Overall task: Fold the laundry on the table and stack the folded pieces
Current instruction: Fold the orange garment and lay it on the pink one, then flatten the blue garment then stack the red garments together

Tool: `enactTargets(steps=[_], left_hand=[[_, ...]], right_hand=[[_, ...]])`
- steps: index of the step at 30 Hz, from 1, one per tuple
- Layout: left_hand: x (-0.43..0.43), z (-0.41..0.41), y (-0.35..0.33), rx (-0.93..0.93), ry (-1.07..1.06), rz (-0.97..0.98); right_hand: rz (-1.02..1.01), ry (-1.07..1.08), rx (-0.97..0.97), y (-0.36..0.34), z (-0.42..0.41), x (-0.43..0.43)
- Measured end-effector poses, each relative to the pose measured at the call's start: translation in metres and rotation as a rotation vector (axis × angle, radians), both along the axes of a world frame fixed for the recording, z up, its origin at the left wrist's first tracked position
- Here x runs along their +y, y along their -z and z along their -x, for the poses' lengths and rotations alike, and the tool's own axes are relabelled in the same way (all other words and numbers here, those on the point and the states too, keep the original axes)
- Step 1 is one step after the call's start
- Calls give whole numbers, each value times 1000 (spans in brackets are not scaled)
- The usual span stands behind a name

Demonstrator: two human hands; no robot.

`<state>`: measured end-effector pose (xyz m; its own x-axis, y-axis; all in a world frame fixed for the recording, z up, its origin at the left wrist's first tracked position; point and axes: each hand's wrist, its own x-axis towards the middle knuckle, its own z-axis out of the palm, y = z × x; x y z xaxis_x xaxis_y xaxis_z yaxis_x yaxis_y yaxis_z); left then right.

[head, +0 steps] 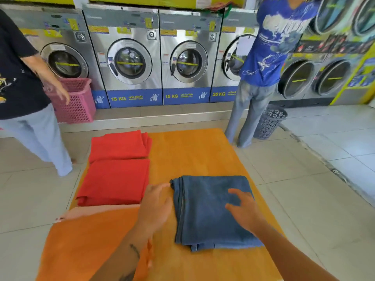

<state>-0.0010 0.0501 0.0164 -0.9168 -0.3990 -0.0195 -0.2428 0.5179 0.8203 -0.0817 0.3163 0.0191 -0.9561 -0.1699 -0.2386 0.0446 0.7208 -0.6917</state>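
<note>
A folded blue towel (213, 211) is laid on the orange-covered table (194, 153), near the right edge and toward the near half of the surface. Its layered folded edge runs along its left side.

The left hand (155, 205) is positioned just beside the towel's left edge, with the fingertips reaching the far left corner of the towel. The fingers are extended and held loosely together; nothing is gripped.

The right hand (244, 209) is placed over the middle of the towel, palm down. The fingers are spread open; whether they press on the fabric cannot be told.

Two folded red pieces (115, 179) are set along the left edge of the table, one behind the other, their edges touching. A pale pink piece (97, 212) is seen at the near left edge, partly covered by an orange cloth (91, 244) lying over the near left corner.

Two people are standing beyond the table, in front of a row of washing machines (129, 57).
</note>
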Motion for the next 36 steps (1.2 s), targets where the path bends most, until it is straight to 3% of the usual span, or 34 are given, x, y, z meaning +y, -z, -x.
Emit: enactTargets(steps=[6, 9, 11, 15, 19, 26, 36], left_hand=[[71, 33, 11, -230, -7, 5], [95, 32, 10, -468, -53, -104], [110, 29, 10, -496, -86, -164], [120, 30, 23, -471, -215, -106], [119, 39, 21, -375, -294, -192], [92, 87, 17, -204, -284, -371], [3, 243, 7, 14, -189, -164]], right_hand=[[20, 25, -81, 14, 43, 68], [126, -11, -200, 24, 57, 83], [248, -15, -292, 32, 62, 87], [439, 7, -420, 34, 64, 78], [464, 15, -456, 31, 71, 65], [340, -3, -254, 31, 116, 31], [204, -12, -30, 7, 275, -59]])
